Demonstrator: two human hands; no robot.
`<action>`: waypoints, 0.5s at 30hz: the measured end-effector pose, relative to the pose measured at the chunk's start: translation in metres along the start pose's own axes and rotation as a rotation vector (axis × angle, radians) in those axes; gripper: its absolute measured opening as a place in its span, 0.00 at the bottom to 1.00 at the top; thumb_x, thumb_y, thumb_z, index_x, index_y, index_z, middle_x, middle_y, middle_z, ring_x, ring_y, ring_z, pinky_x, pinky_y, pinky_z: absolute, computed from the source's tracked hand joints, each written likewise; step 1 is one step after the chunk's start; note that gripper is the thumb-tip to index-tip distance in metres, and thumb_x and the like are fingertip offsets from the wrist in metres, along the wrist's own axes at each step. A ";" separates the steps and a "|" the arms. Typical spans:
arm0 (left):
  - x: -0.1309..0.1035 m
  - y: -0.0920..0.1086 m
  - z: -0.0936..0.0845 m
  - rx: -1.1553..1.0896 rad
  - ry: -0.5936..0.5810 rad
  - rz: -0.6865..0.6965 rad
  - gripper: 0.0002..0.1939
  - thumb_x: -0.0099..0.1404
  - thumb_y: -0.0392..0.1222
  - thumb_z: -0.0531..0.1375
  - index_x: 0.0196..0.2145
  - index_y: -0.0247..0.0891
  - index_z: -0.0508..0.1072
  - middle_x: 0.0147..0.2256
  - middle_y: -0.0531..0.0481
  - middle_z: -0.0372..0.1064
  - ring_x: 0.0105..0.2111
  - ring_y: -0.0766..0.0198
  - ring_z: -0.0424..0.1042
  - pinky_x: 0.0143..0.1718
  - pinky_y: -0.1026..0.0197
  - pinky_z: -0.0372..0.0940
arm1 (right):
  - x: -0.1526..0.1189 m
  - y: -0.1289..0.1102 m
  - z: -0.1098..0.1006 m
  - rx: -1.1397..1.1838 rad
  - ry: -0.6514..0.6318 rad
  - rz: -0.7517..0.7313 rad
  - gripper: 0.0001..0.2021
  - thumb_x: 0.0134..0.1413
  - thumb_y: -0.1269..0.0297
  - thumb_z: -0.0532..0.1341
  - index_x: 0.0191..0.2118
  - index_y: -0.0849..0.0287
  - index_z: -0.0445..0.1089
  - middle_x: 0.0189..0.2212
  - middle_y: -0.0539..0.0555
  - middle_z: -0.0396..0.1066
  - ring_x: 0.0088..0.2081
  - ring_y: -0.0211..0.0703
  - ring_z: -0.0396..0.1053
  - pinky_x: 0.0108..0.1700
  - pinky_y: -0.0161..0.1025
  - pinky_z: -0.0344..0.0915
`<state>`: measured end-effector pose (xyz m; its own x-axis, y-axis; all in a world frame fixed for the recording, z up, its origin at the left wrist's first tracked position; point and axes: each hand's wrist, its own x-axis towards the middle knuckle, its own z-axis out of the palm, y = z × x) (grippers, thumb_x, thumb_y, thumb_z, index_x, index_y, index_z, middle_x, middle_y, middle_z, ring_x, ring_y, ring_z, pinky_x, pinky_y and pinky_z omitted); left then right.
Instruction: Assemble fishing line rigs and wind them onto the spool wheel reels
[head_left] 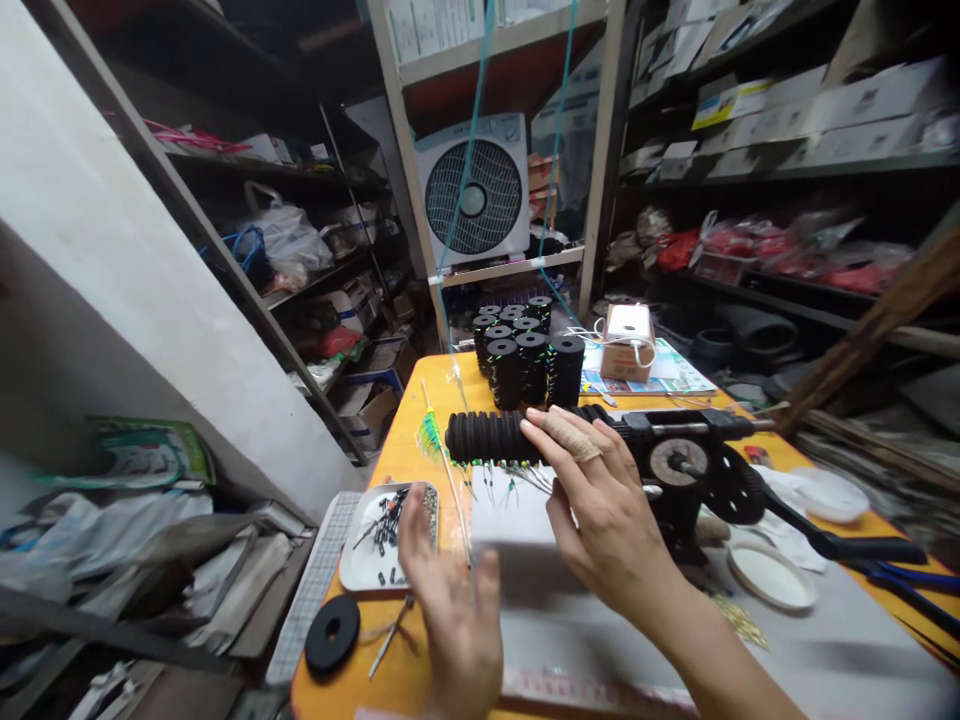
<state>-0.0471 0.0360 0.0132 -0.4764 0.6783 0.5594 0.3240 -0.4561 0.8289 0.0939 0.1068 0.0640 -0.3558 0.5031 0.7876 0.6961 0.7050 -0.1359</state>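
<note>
A black ribbed foam roll (491, 438) is mounted crosswise on a black hand-cranked winding machine (679, 470). My right hand (607, 500) lies over the roll from above, its fingers across the ribs and its thumb lower down on the near side. One of its fingers is wrapped in beige tape. Short lines with green and dark beads (502, 470) hang beneath the roll. Lower left, my left hand (454, 610) is raised above the table, slightly blurred, thumb apart from its fingers and nothing visible in it. It partly covers a white tray (352, 570) of small black pieces.
Several black foam rolls (531, 355) stand at the table's back, beside a small box (627, 345) with a white device. A black foam disc (332, 637) and thin metal tool (390, 637) lie front left. A round lid (772, 577) lies right. A fan (472, 195) stands behind.
</note>
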 end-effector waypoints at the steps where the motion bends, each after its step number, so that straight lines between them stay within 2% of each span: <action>1: 0.012 0.002 0.005 -0.105 -0.066 -0.116 0.34 0.69 0.48 0.58 0.65 0.48 0.44 0.68 0.39 0.40 0.68 0.52 0.46 0.65 0.48 0.51 | 0.000 0.000 0.000 -0.002 0.001 -0.003 0.32 0.54 0.82 0.51 0.65 0.62 0.57 0.64 0.56 0.61 0.66 0.50 0.53 0.67 0.54 0.49; 2: 0.021 0.004 0.010 -0.215 -0.092 -0.232 0.36 0.69 0.53 0.57 0.65 0.47 0.42 0.67 0.37 0.42 0.65 0.53 0.54 0.61 0.51 0.58 | 0.000 -0.001 -0.001 -0.006 0.000 -0.006 0.31 0.54 0.81 0.51 0.65 0.61 0.56 0.64 0.56 0.61 0.66 0.50 0.53 0.67 0.55 0.49; 3: 0.028 0.006 0.015 -0.326 -0.134 -0.348 0.35 0.68 0.56 0.56 0.65 0.47 0.43 0.64 0.37 0.49 0.59 0.55 0.63 0.54 0.55 0.64 | 0.000 -0.001 -0.001 -0.009 -0.002 -0.011 0.31 0.54 0.81 0.51 0.65 0.61 0.56 0.64 0.56 0.60 0.66 0.50 0.53 0.67 0.55 0.49; 4: 0.030 0.007 0.020 -0.430 -0.179 -0.450 0.33 0.68 0.59 0.54 0.63 0.45 0.47 0.58 0.38 0.59 0.48 0.59 0.71 0.46 0.59 0.68 | 0.001 -0.001 -0.002 -0.013 -0.008 -0.018 0.32 0.54 0.81 0.51 0.65 0.61 0.55 0.64 0.57 0.60 0.66 0.50 0.53 0.67 0.55 0.49; 5: 0.029 0.007 0.025 -0.517 -0.234 -0.542 0.31 0.68 0.61 0.53 0.61 0.42 0.53 0.48 0.42 0.67 0.36 0.64 0.72 0.36 0.62 0.68 | 0.001 -0.001 -0.003 -0.018 -0.019 -0.026 0.32 0.54 0.80 0.51 0.66 0.61 0.55 0.64 0.57 0.60 0.66 0.51 0.52 0.67 0.55 0.50; 6: 0.024 0.008 0.029 -0.580 -0.291 -0.620 0.30 0.68 0.63 0.51 0.57 0.39 0.58 0.37 0.48 0.69 0.26 0.69 0.66 0.28 0.66 0.64 | 0.001 -0.001 -0.003 -0.025 -0.031 -0.035 0.32 0.55 0.80 0.51 0.66 0.61 0.54 0.64 0.57 0.59 0.66 0.51 0.52 0.67 0.55 0.50; 8: 0.005 0.008 0.035 -0.625 -0.358 -0.718 0.29 0.67 0.65 0.51 0.50 0.36 0.66 0.22 0.59 0.58 0.16 0.74 0.48 0.17 0.69 0.50 | 0.003 0.000 -0.005 -0.046 -0.061 -0.048 0.32 0.55 0.78 0.52 0.67 0.62 0.53 0.65 0.58 0.58 0.66 0.51 0.52 0.67 0.55 0.50; 10: -0.019 0.007 0.035 -0.600 -0.343 -0.736 0.28 0.64 0.67 0.54 0.41 0.36 0.69 0.17 0.64 0.44 0.15 0.74 0.38 0.15 0.68 0.40 | 0.005 0.002 -0.008 -0.077 -0.095 -0.059 0.33 0.55 0.77 0.53 0.67 0.62 0.51 0.65 0.59 0.58 0.66 0.52 0.52 0.67 0.56 0.50; 12: -0.040 0.005 0.029 -0.489 -0.337 -0.684 0.29 0.63 0.70 0.53 0.32 0.37 0.68 0.16 0.63 0.40 0.15 0.73 0.37 0.16 0.65 0.36 | 0.009 0.006 -0.011 -0.104 -0.127 -0.073 0.33 0.55 0.76 0.54 0.67 0.61 0.51 0.65 0.59 0.58 0.65 0.53 0.54 0.66 0.56 0.51; 15: -0.055 0.002 0.015 -0.288 -0.353 -0.590 0.32 0.63 0.71 0.49 0.27 0.37 0.69 0.16 0.61 0.39 0.16 0.71 0.38 0.19 0.63 0.37 | 0.018 0.011 -0.016 -0.103 -0.183 -0.105 0.33 0.55 0.74 0.58 0.67 0.60 0.51 0.63 0.60 0.61 0.63 0.54 0.57 0.65 0.57 0.54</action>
<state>-0.0079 0.0063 -0.0157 -0.1988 0.9796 0.0279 -0.1543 -0.0594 0.9862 0.1050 0.1157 0.0861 -0.5300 0.5186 0.6710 0.7058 0.7083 0.0100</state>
